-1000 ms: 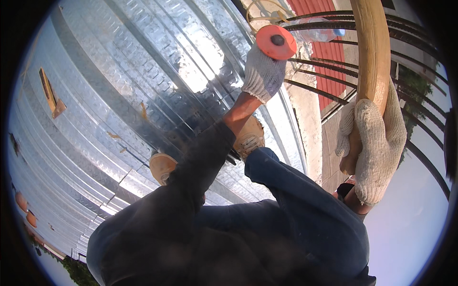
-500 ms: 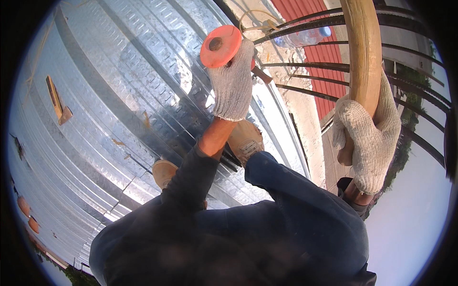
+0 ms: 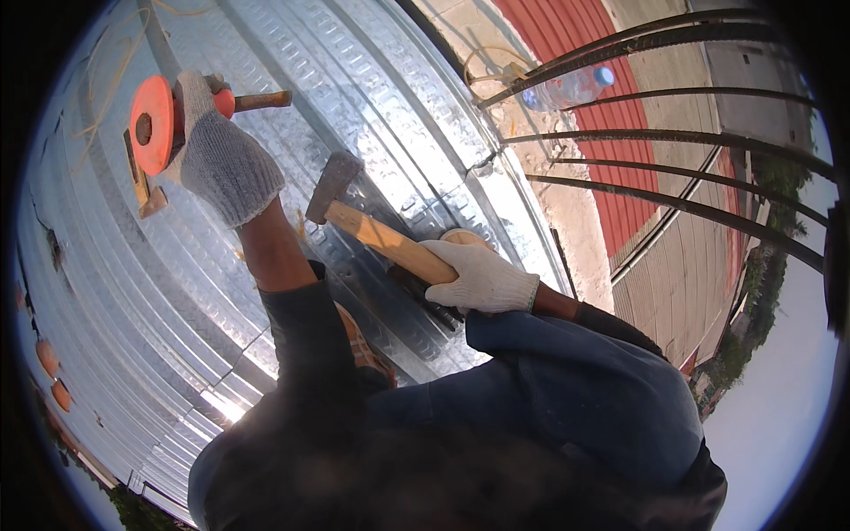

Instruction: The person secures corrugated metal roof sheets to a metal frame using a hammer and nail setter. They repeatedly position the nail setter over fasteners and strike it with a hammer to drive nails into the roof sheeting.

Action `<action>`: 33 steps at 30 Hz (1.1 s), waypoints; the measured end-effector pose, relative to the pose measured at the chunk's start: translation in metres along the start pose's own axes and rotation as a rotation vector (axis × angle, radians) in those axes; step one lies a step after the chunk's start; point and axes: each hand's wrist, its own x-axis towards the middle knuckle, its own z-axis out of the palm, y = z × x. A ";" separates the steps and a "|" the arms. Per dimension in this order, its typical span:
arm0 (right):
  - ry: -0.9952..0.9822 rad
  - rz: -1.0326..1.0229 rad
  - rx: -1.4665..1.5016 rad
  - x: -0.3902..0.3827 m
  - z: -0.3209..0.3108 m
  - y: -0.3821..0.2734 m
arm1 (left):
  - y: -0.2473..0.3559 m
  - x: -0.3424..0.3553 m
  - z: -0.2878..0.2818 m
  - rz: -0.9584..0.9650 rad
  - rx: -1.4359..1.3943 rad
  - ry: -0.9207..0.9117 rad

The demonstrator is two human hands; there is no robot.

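Observation:
My left hand (image 3: 226, 159), in a knitted glove, is closed on a chisel (image 3: 262, 100) with a red round guard (image 3: 152, 124), held toward the upper left over the ribbed metal sheeting (image 3: 97, 265). My right hand (image 3: 478, 276), also gloved, grips the wooden handle of a hammer (image 3: 336, 186); its metal head sits at the middle, right of my left hand. A narrow wood-and-metal piece (image 3: 141, 189) lies on the sheeting below the red guard, partly hidden. My knees and shoes show beneath my arms.
Several dark rebar rods (image 3: 664, 137) cross the right side over a pale concrete edge (image 3: 567, 257) and red corrugated sheeting (image 3: 620, 221). A plastic bottle (image 3: 567, 88) and a yellow loop of cord (image 3: 482, 62) lie at the top right. Small orange items (image 3: 49, 358) are at the far left.
My left hand has moved left with the guarded chisel. My right hand has come down and inward, the hammer swinging from upright to pointing left, its head now in view.

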 end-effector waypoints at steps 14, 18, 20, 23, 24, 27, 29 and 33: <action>1.189 0.245 -0.460 -0.007 -0.024 0.150 | -0.004 -0.064 0.025 -0.243 0.251 -0.433; 0.954 0.386 -0.278 0.004 -0.026 0.167 | -0.024 -0.079 0.006 -0.198 0.465 -0.692; 0.837 0.379 -0.095 0.003 -0.032 0.156 | -0.027 -0.089 0.007 -0.164 0.470 -0.757; 0.840 0.355 0.051 -0.001 -0.044 0.164 | -0.030 -0.103 0.015 -0.116 0.455 -0.827; 0.874 0.374 -0.013 0.000 -0.043 0.170 | -0.032 -0.107 0.016 -0.104 0.450 -0.850; 0.902 0.383 0.013 -0.003 -0.047 0.180 | -0.034 -0.112 0.018 -0.052 0.439 -0.901; 0.858 0.395 -0.043 -0.009 -0.060 0.199 | -0.033 -0.113 0.019 -0.021 0.425 -0.930; 0.886 0.451 0.010 -0.020 -0.053 0.155 | -0.035 -0.110 0.016 0.086 0.421 -0.993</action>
